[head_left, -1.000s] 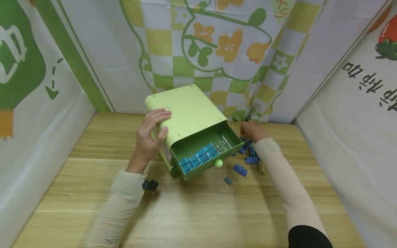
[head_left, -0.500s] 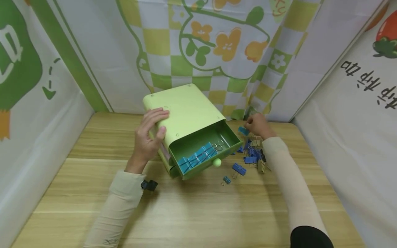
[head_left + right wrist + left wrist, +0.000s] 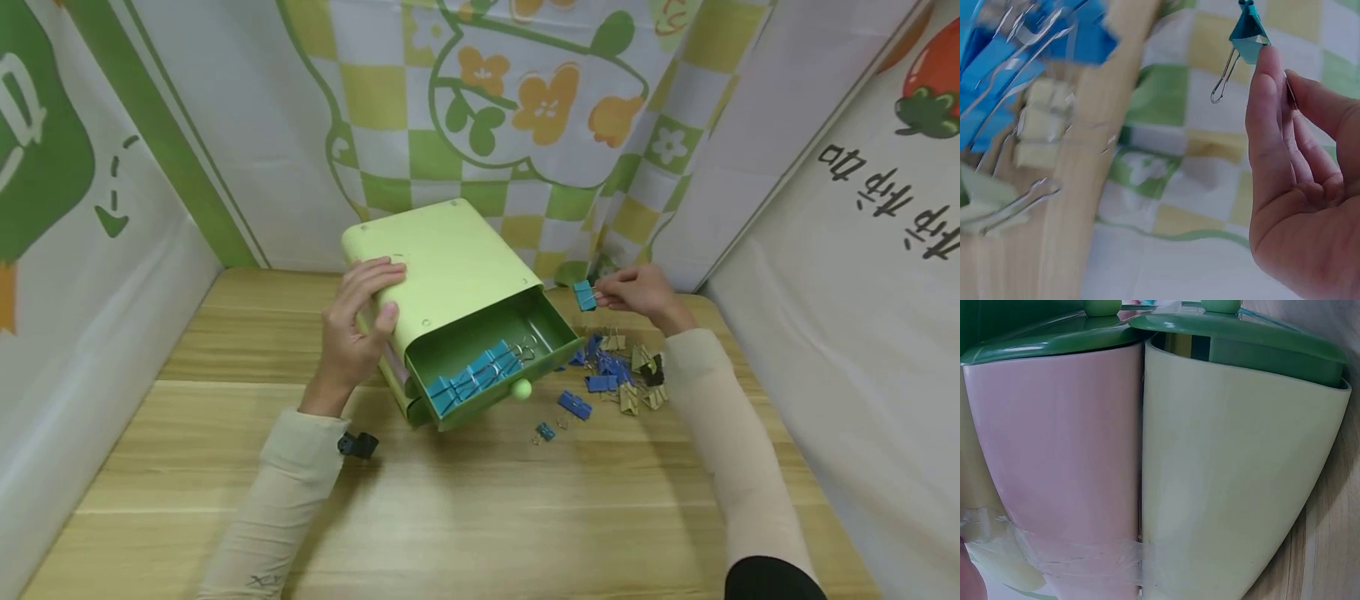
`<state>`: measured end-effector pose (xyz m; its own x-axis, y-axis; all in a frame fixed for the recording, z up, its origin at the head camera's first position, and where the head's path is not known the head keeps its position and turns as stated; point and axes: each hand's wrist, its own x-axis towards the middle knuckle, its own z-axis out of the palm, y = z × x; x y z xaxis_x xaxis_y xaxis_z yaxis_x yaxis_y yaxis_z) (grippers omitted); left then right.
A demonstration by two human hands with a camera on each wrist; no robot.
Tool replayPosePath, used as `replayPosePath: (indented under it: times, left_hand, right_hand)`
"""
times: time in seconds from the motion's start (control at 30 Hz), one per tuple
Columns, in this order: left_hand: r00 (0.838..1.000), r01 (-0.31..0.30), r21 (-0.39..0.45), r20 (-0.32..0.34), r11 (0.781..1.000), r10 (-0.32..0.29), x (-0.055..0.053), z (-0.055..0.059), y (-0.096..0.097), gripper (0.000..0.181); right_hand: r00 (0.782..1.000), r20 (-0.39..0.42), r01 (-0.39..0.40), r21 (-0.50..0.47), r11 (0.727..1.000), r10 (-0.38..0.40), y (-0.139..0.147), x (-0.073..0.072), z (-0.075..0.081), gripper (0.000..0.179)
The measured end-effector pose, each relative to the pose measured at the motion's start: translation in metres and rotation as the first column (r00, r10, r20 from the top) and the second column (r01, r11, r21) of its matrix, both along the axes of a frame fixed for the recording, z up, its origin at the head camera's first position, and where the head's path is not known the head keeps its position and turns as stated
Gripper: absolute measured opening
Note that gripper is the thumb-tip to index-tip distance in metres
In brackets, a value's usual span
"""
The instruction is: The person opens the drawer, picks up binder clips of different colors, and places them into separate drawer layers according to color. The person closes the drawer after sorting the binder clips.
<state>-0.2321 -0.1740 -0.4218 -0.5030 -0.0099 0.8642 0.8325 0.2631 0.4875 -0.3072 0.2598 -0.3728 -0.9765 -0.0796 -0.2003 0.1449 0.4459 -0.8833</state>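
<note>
In the head view, my left hand (image 3: 356, 329) rests against the left side of a pale green drawer box (image 3: 450, 267), fingertips and thumb over its top edge. The upper drawer (image 3: 543, 321) is pulled out and holds several large blue binder clips (image 3: 480, 371) in a row. My right hand (image 3: 645, 293), right of the box, pinches a teal binder clip (image 3: 585, 296) by one wire handle between thumb and fingers. In the right wrist view, the other wire handle of this teal clip (image 3: 1249, 37) hangs free.
Below my right hand lies a pile of blue, yellow and black binder clips (image 3: 615, 367). A blue clip (image 3: 575, 405) and a small teal clip (image 3: 545, 431) lie nearer me on the wooden table (image 3: 465, 517). A patterned curtain (image 3: 517, 167) hangs behind.
My right hand has lifted the teal binder clip up from the pile's far side and moved right, bringing the clip into clear view. The left hand stays on the box.
</note>
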Motion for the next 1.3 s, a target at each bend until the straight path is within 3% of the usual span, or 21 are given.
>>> replayPosePath:
  times: [0.27,0.5,0.7,0.9,1.1,1.3]
  left_hand:
    - [1.0,0.001,0.003,0.0,1.0,-0.001,-0.001,0.001,-0.001,0.041]
    - [1.0,0.004,0.008,0.002,1.0,-0.004,-0.001,0.001,-0.001,0.041]
    - [1.0,0.0,0.008,-0.001,1.0,0.0,-0.001,0.001,-0.002,0.041]
    - [1.0,-0.005,0.008,-0.003,1.0,0.005,0.0,0.0,-0.001,0.041]
    - [1.0,-0.003,0.009,-0.004,1.0,0.003,0.0,0.0,-0.001,0.041]
    - [1.0,0.003,0.009,-0.006,1.0,-0.003,0.0,0.0,0.0,0.041]
  right_hand:
    - [1.0,0.008,0.023,-0.078,0.997,-0.022,-0.008,0.021,0.033,0.046]
    - [0.999,-0.041,0.023,-0.112,0.993,-0.028,-0.018,0.042,0.057,0.041]
    - [0.995,-0.095,-0.034,-0.062,0.997,0.028,-0.029,0.057,0.072,0.042]
    - [0.987,-0.139,-0.089,-0.027,0.996,0.085,-0.044,0.073,0.083,0.03]
    - [0.95,-0.245,-0.185,0.064,0.981,0.195,-0.057,0.085,0.084,0.022]
    - [0.903,-0.304,-0.252,0.196,0.948,0.303,-0.071,0.096,0.085,0.015]
